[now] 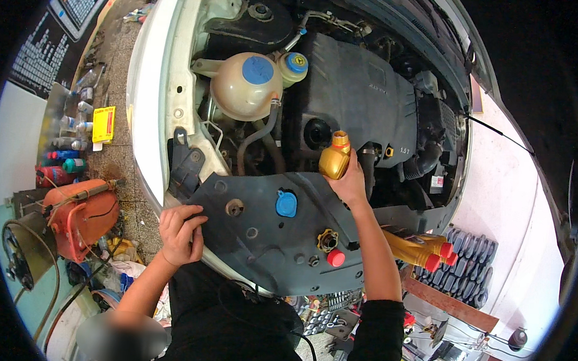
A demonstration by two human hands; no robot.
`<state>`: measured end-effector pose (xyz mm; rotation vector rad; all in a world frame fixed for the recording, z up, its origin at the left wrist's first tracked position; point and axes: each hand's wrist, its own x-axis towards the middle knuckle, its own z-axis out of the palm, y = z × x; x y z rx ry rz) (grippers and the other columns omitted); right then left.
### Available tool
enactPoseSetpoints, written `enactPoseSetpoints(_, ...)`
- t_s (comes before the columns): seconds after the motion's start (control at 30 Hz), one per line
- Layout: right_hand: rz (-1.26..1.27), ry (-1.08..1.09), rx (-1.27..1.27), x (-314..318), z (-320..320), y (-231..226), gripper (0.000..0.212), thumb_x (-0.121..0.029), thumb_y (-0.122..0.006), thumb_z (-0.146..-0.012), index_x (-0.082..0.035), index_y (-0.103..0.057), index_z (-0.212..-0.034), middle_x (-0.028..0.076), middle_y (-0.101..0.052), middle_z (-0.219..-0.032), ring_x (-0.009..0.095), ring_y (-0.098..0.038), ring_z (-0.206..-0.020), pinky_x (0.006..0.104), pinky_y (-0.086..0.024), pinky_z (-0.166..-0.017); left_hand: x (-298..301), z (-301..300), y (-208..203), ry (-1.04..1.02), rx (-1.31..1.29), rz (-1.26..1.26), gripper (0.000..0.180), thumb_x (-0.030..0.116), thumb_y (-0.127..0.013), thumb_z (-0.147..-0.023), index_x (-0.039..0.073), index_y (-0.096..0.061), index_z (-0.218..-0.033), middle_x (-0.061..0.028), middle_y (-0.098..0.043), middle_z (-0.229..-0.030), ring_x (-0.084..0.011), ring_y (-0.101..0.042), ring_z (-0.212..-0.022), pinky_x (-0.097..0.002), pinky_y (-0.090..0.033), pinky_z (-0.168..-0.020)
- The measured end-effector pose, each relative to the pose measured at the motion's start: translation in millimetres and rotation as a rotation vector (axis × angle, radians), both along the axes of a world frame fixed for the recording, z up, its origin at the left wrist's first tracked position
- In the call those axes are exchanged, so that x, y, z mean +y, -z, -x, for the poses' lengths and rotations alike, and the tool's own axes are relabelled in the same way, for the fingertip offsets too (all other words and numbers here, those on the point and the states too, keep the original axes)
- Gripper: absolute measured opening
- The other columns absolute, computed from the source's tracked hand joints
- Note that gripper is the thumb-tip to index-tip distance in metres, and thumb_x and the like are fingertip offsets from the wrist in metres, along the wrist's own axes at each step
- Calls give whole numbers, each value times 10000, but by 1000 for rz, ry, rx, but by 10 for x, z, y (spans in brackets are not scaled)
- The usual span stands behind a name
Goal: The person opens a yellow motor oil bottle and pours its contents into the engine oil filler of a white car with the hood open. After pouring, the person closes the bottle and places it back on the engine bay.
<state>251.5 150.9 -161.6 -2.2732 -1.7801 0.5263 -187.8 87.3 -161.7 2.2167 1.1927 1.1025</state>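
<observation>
My right hand [347,182] is closed around a gold oil bottle [333,162] with its cap off, held beside the round dark oil filler opening [318,133] of the engine. The bottle's neck points away from me. At the front edge of the car, my left hand [181,233] rests on the rim of the black front cover [263,202], fingers loosely bent and apart, holding nothing. On that cover lie a red bottle cap [336,258] and, next to it, a black-and-yellow filler cap [327,240]. A blue cap [286,204] sits farther up the cover.
Several gold bottles with red caps [420,250] stand at the right of the cover. A coolant tank [241,90] and a blue-capped reservoir [293,67] are left of the engine cover [359,81]. An orange-red container [84,218] is on the left; the raised hood [527,93] hangs at right.
</observation>
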Motion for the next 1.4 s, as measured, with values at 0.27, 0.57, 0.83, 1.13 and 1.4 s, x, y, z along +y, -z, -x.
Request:
enactPoseSetpoints(0.27, -49, -33, -97, -32, -90, 118, 1014, -282, -910, -702, -16, -334, -1493, 257, -637, -1269, 432, -627, -1175, 471, -517, -996, 11, -8, -14, -14, 13, -22, 275, -11, -636, -686, 42, -686, -951, -130, -683, -1086, -327, -654, -926, -410, -470, -825)
enactPoseSetpoints(0.57, -9, -14, -94, -26, -96, 95, 994, -290, -905, -708, -23, -343, -1483, 257, -632, -1282, 428, -621, -1188, 463, -512, -1008, 14, 0, -17, -12, 23, -18, 282, -9, -641, -680, 44, -687, -953, -129, -683, -1089, -328, -657, -937, -408, -470, -830)
enactPoseSetpoints(0.83, -19, -22, -85, -22, -89, 98, 985, -287, -899, -713, 2, -348, -1478, 265, -632, -1283, 437, -619, -1186, 465, -515, -1002, 57, -91, -162, 54, 11, 64, 316, -30, -649, -692, 39, -668, -1000, -135, -662, -1117, -351, -641, -997, -437, -485, -864)
enactPoseSetpoints(1.13, 82, -2, -43, 16, -30, 48, 1072, -306, -906, -708, 65, -288, -1503, 299, -568, -1337, 464, -558, -1240, 505, -455, -1066, 769, -2069, -374, 142, -87, 525, 444, 175, -655, -926, -102, -537, -1253, -314, -578, -1279, -461, -561, -1206, -471, -466, -1057)
enactPoseSetpoints(1.4, 81, -48, -56, 3, -249, 274, 1126, -249, -895, -680, 52, -241, -1545, 299, -573, -1331, 458, -566, -1229, 508, -443, -1073, 1348, -3183, 314, 242, 115, 1045, 667, 591, -635, -872, -18, -711, -1131, -230, -730, -1108, -375, -704, -1056, -453, -563, -905)
